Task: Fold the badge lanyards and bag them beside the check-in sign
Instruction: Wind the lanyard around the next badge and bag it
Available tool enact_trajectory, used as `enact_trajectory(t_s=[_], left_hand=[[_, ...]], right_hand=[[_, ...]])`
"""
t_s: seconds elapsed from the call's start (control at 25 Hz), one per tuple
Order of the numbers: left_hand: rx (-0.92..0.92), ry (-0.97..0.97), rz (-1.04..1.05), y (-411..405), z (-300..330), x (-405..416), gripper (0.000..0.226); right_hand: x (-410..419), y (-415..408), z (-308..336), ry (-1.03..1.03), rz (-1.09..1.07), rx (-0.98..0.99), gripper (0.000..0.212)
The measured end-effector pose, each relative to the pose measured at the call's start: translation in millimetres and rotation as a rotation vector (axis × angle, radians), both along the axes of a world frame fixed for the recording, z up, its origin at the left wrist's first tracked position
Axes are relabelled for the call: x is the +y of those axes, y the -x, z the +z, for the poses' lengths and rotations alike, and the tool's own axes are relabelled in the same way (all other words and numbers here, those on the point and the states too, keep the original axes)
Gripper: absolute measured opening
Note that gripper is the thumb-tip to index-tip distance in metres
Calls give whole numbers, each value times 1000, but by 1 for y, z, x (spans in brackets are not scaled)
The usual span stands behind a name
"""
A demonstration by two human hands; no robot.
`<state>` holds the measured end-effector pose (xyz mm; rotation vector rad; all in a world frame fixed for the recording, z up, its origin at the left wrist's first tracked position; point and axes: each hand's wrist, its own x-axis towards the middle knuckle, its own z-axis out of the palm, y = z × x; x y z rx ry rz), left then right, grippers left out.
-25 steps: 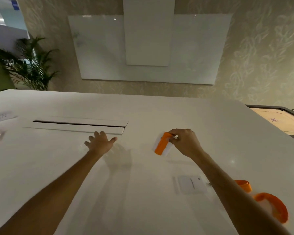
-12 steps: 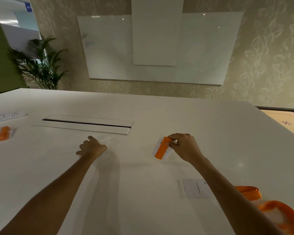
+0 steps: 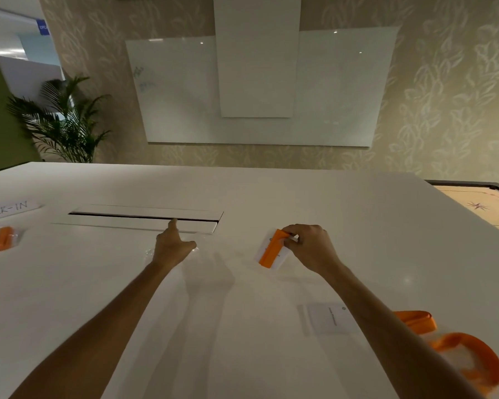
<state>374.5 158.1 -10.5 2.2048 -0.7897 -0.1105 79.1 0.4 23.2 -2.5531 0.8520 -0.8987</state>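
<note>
My right hand (image 3: pixel 308 247) pinches a folded orange lanyard (image 3: pixel 271 249) against its white badge card, held just above the white table (image 3: pixel 242 326). My left hand (image 3: pixel 172 246) rests on a clear plastic bag (image 3: pixel 198 249) lying flat on the table, with the index finger and thumb stretched out; the bag is hard to see. At the far left, a paper check-in sign (image 3: pixel 10 210) lies flat, and just in front of it sits a bagged orange lanyard (image 3: pixel 3 239). Loose orange lanyards (image 3: pixel 467 355) lie at the lower right, partly behind my right forearm.
A white badge card (image 3: pixel 327 318) lies near my right forearm. A long cable slot with a raised lid (image 3: pixel 144 217) runs across the table beyond my left hand. A carrom board (image 3: pixel 478 205) stands off the table's right edge. A potted plant (image 3: pixel 61 125) stands behind.
My left hand went from a loose fist to an extended finger and thumb on the bag and shifted slightly forward. My right hand keeps its hold on the folded lanyard. The camera turned left.
</note>
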Motion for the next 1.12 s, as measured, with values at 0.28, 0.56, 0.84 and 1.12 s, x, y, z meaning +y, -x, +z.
enact_trajectory(t_s=[0.28, 0.56, 0.84, 1.12], left_hand=[[94, -7, -329, 31, 8, -16, 79], [-32, -113, -258, 42, 8, -32, 45], [-119, -599, -233, 67, 3, -38, 108], [-137, -621, -230, 88, -10, -45, 89]], right_hand=[[1, 14, 0, -26, -45, -21, 20], [-5, 26, -1, -44, -84, -29, 20], [-7, 24, -3, -67, -127, -32, 19], [-6, 23, -2, -72, -140, -41, 19]])
